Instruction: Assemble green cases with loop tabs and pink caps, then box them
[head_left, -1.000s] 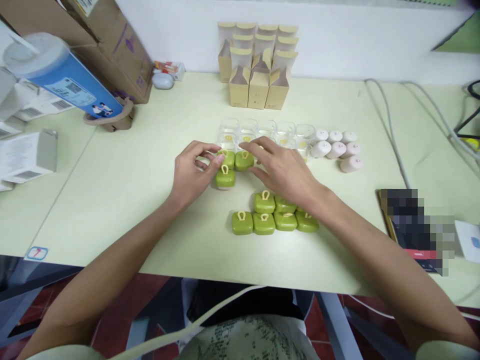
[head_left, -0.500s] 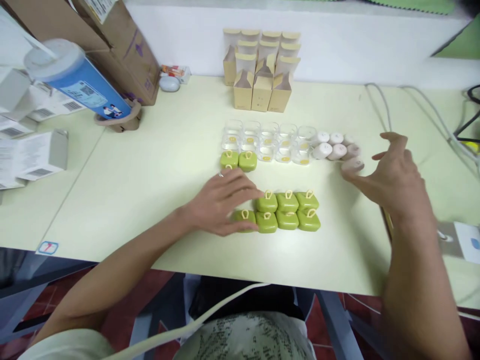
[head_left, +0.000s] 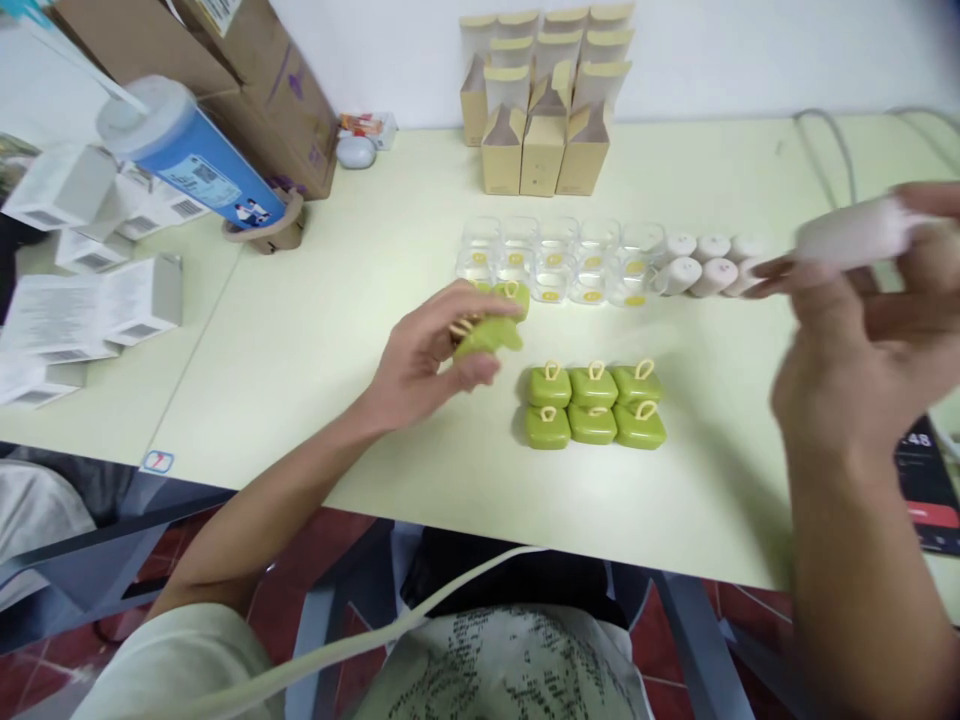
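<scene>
We've a green piece (head_left: 486, 338) in our L hand (head_left: 420, 360), fingers curled; our R hand (head_left: 855, 365) grips a white cyl. (head_left: 855, 235) above the tbl (head_left: 450, 485).

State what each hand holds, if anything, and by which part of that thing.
Left hand: a green piece, by its sides between thumb and fingers. Right hand: a white cylinder, with the thumb at its side; blur hides the fingers' exact hold.

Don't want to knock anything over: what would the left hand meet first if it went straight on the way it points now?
The left hand would likely first meet the yellow-looped green case just beyond it, before the clear cups. Depth is unclear, so it might pass above both.
</scene>
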